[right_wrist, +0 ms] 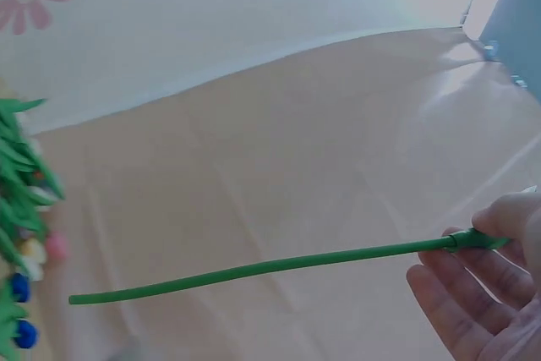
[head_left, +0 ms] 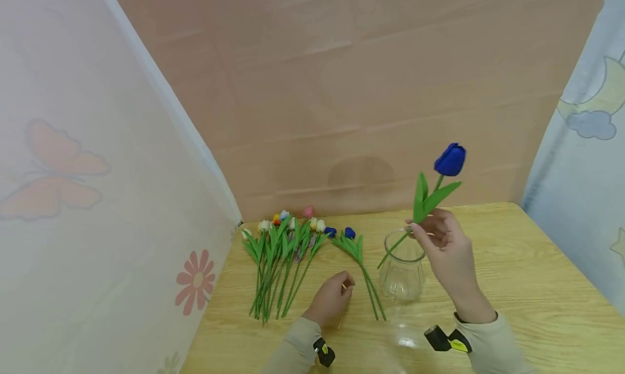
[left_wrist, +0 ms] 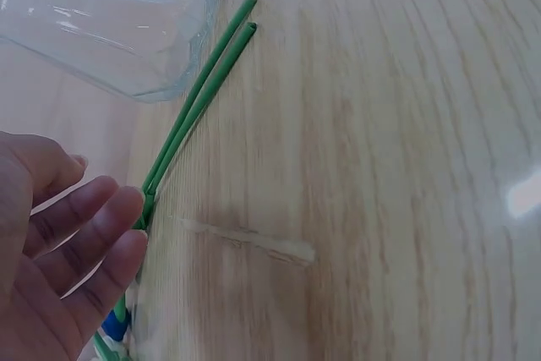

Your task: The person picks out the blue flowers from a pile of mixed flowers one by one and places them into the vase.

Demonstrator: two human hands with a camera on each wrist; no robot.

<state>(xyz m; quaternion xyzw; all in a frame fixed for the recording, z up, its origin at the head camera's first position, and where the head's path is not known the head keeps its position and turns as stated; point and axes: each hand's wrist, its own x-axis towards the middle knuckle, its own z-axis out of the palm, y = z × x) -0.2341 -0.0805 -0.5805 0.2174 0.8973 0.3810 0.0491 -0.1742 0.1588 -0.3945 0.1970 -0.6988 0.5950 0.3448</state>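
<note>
My right hand (head_left: 448, 249) pinches an artificial blue tulip (head_left: 450, 160) by its stem, just below the green leaves. The flower tilts up to the right. Its stem (right_wrist: 254, 269) slants down to the left, with the lower end overlapping the mouth of the glass vase (head_left: 402, 281) in the head view. Two more blue tulips (head_left: 368, 281) lie crossed on the table, left of the vase. Beside their stems, my left hand (head_left: 334, 297) rests low with loosely curled fingers and holds nothing. In the left wrist view those fingers (left_wrist: 93, 226) overlap the lying stems.
A bunch of artificial tulips (head_left: 278, 265) in white, yellow, pink and other colours lies at the table's left side. The wooden table (head_left: 517, 287) meets a brown cloth backdrop (head_left: 303, 92). Pale printed curtains (head_left: 112, 189) stand on both sides.
</note>
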